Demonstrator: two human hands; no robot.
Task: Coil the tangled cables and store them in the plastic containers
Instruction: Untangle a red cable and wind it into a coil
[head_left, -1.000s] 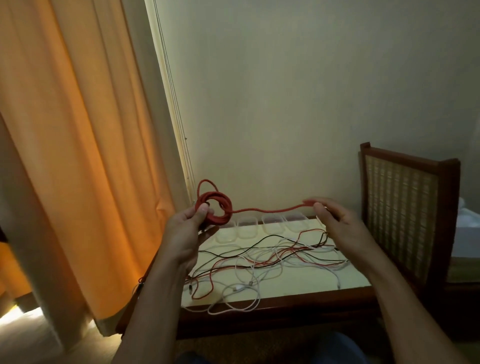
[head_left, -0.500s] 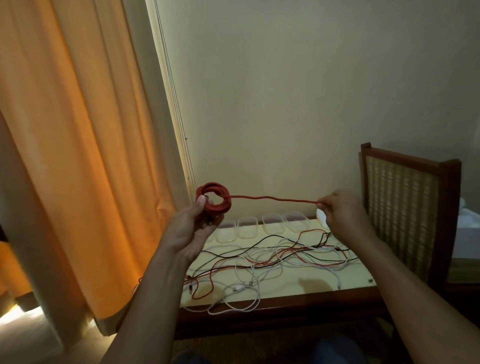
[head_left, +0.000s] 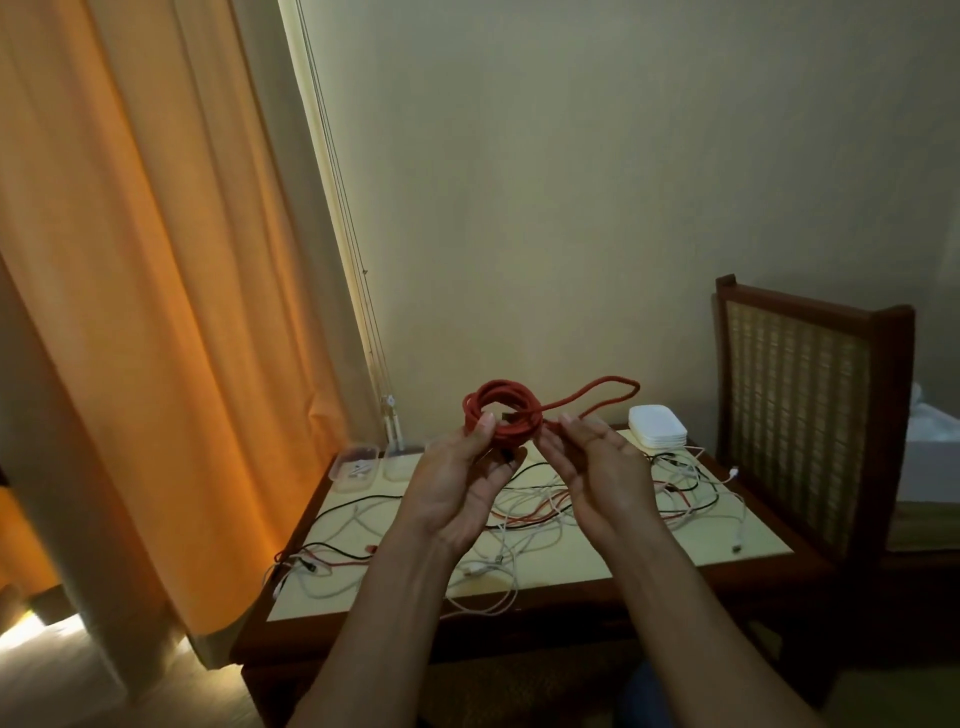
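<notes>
"What's the setting?"
"A dim room: a glowing orange curtain at left, a plain cream wall behind."
"Furniture?"
"A dark-wood table, pale-topped, with a cane-backed chair just beside. Light pools on the floor."

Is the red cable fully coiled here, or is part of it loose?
Partly coiled: the red cable forms a ring gripped by the left hand, but one long loop sticks out rightward, above the right hand.

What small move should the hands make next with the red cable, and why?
Probably the right hand should lay the loose loop it pinches onto the red coil that the left hand grips; only that loop sticks out uncoiled.
</notes>
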